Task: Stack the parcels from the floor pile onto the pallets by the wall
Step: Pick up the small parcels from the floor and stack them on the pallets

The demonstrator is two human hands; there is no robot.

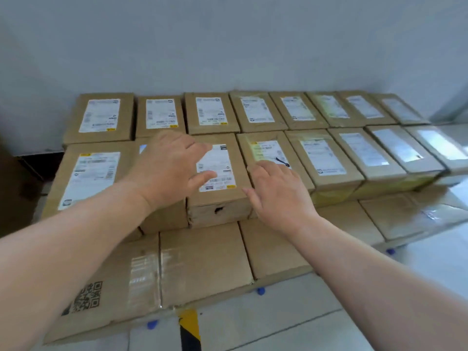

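Note:
Two rows of brown cardboard parcels with white labels lie against the grey wall, on flattened cardboard sheets (202,259) that cover the pallets. A front-row parcel (217,196) with a torn hole in its near face sits between my hands. My left hand (167,165) hovers over its left top edge with fingers spread and holds nothing. My right hand (278,193) is at the parcel's right side, fingers straight, against the neighbouring parcel (266,148). Whether either hand touches a parcel is unclear.
Blue pallet feet (260,291) show under the cardboard's front edge. A black-and-yellow floor tape (188,325) runs across the light tiled floor in front. A dark opening lies at the far left beside the stack. More parcels (379,153) extend to the right.

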